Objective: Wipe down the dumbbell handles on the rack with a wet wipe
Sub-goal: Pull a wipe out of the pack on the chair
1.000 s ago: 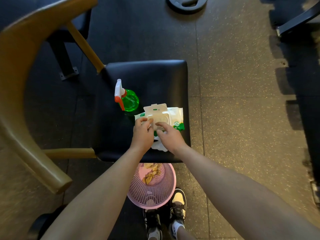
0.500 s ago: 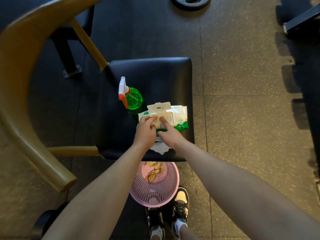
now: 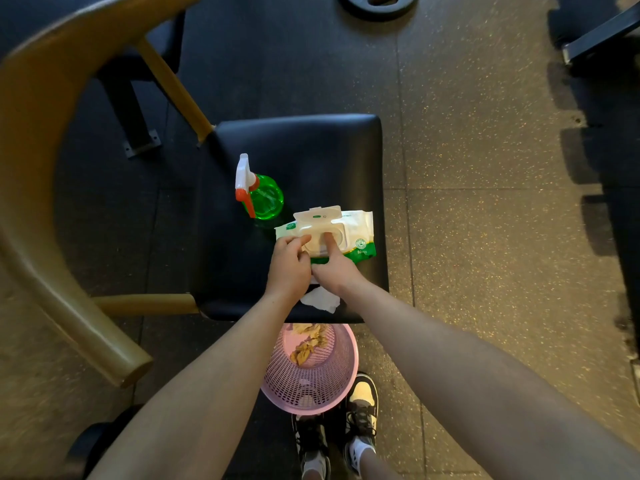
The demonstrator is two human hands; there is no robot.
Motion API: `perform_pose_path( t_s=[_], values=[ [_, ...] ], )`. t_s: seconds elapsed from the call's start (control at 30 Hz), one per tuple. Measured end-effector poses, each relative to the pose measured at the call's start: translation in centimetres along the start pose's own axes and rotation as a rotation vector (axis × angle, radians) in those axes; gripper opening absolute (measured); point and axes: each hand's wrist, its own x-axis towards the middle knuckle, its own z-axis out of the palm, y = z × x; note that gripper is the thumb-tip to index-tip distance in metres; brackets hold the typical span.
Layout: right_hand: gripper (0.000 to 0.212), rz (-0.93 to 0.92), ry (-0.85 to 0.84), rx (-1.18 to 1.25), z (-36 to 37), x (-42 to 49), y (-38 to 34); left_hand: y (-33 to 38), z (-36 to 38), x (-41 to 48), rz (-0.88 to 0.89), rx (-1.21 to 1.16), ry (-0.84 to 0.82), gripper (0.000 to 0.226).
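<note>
A white and green wet wipe pack (image 3: pixel 356 233) lies on the black chair seat (image 3: pixel 311 157) with its flip lid (image 3: pixel 317 213) standing open. My left hand (image 3: pixel 289 268) grips the pack's left end, thumb against the lid frame. My right hand (image 3: pixel 334 268) has its index finger straight and pressed into the dispensing opening; whether it touches a wipe is hidden. One loose white wipe (image 3: pixel 322 299) lies on the seat's front edge, partly under my wrists. No dumbbell or rack is in view.
A green spray bottle (image 3: pixel 265 199) stands just left of the pack. A pink mesh basket (image 3: pixel 311 393) with crumpled used wipes sits on the floor below the seat, by my shoes (image 3: pixel 362 400). The wooden chair back (image 3: pixel 34 168) curves on the left. A weight plate (image 3: pixel 377 3) lies far ahead.
My right index finger has moved forward from the pack's near edge into the opening. My left hand stays on the pack's left end. The camera has tilted slightly.
</note>
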Motion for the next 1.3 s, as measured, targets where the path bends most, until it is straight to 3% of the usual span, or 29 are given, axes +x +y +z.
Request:
perform_pose_path(
  t_s=[0.23, 0.37, 0.63, 0.8, 0.9, 1.03, 1.17, 1.3],
  values=[
    [0.071, -0.088, -0.001, 0.016, -1.0, -0.7, 0.4, -0.1, -0.3, -0.1, 0.03, -0.039, 0.03, 0.042],
    [0.058, -0.127, 0.043, 0.165, -0.9, -1.1, 0.8, -0.1, -0.1, -0.3, 0.045, -0.012, 0.009, 0.038],
    [0.048, -0.092, 0.243, 0.269, -0.4, -1.3, 0.9, -0.4, 0.0, -0.1, 0.047, 0.112, -0.038, 0.037],
    [0.046, -0.091, 0.201, 0.279, -0.8, -1.6, 1.1, 0.4, 0.5, -0.2, 0.013, 0.18, -0.113, 0.043],
    [0.041, -0.108, 0.264, 0.321, -1.1, -1.9, 1.0, 0.8, 0.4, -0.3, 0.035, 0.117, -0.036, 0.036],
    [0.035, -0.126, 0.307, 0.35, -1.3, -2.4, 0.5, 1.4, 0.0, -0.8, 0.171, 0.103, 0.198, 0.031],
    [0.034, -0.165, 0.344, 0.302, -1.4, -3.2, -0.1, 2.8, -0.5, -0.5, 0.229, 0.107, 0.059, 0.031],
    [0.026, -0.169, 0.437, 0.26, -1.6, -4.0, -0.2, 3.0, -0.7, -1.4, 0.166, 0.085, 0.055, 0.029]
  ],
)
